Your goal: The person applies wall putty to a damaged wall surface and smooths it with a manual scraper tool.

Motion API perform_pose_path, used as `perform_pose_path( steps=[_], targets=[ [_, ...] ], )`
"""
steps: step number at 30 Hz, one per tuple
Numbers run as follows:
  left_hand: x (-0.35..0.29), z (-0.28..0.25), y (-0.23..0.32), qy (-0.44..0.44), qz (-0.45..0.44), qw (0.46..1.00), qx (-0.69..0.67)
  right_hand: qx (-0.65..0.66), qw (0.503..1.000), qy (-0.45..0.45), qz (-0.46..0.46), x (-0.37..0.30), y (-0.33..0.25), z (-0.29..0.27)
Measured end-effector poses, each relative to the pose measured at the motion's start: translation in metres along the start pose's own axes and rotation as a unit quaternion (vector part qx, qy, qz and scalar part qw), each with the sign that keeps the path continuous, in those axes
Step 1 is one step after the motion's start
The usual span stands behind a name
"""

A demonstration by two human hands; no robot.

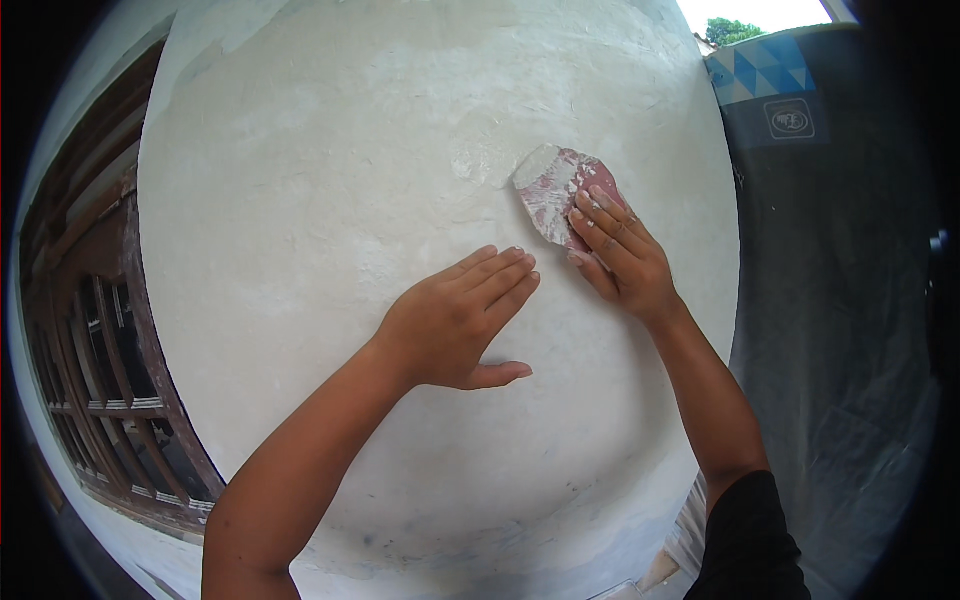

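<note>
My right hand point(622, 245) grips a flat, dull-red putty spreader point(560, 192) by its lower right side, with the fingers over its face and the thumb below. White paste covers much of the spreader's left part, and crumbs of it lie near my fingertips. Its far edge is at or very close to the pale plastered wall point(330, 190). Lower and to the left, my left hand point(462, 318) is stretched out flat with the thumb apart, nothing in it. Whether its palm touches the wall I cannot tell. A wet, shiny paste patch point(482, 160) shows left of the spreader.
A brown wooden window frame point(130, 350) with bars borders the wall on the left. Along the right side hangs a dark sheet point(820, 300) with a blue patterned band at its top. Greenery point(732, 32) shows at the upper right.
</note>
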State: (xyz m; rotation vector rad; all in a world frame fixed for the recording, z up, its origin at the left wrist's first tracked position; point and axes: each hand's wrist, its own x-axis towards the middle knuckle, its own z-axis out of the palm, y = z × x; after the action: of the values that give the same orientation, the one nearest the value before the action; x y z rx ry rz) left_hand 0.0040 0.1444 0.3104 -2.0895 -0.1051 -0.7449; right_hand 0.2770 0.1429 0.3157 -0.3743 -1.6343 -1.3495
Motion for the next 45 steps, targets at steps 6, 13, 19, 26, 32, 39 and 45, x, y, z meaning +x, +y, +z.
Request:
perform_pose_path(
  steps=[6, 13, 19, 26, 32, 39, 45],
  targets=[
    [0.000, -0.001, 0.001, 0.003, 0.008, 1.000, 0.009, 0.028, 0.997, 0.064, 0.014, 0.054, 0.007, 0.020],
    [-0.003, -0.002, -0.002, -0.002, 0.002, 1.000, 0.003, 0.011, 1.000, 0.013, -0.001, 0.023, 0.008, 0.022],
    [0.001, -0.001, 0.000, 0.004, 0.008, 1.000, 0.005, -0.018, 0.998, 0.040, 0.037, 0.021, 0.009, 0.000],
    [0.000, 0.000, 0.000, -0.001, -0.001, 1.000, 0.005, 0.001, 0.999, 0.037, -0.027, 0.058, 0.007, 0.031],
    [0.001, -0.002, 0.000, -0.002, 0.006, 1.000, 0.007, -0.022, 1.000, -0.014, -0.010, 0.005, 0.000, 0.008],
    [0.002, -0.003, 0.003, -0.013, -0.007, 1.000, 0.006, 0.005, 0.998, 0.014, 0.054, -0.032, -0.026, -0.032],
    [-0.028, 0.004, 0.059, 0.015, -0.088, 0.995, -0.037, 0.062, 0.957, 0.185, 0.214, -0.086, -0.093, -0.060]
  ],
)
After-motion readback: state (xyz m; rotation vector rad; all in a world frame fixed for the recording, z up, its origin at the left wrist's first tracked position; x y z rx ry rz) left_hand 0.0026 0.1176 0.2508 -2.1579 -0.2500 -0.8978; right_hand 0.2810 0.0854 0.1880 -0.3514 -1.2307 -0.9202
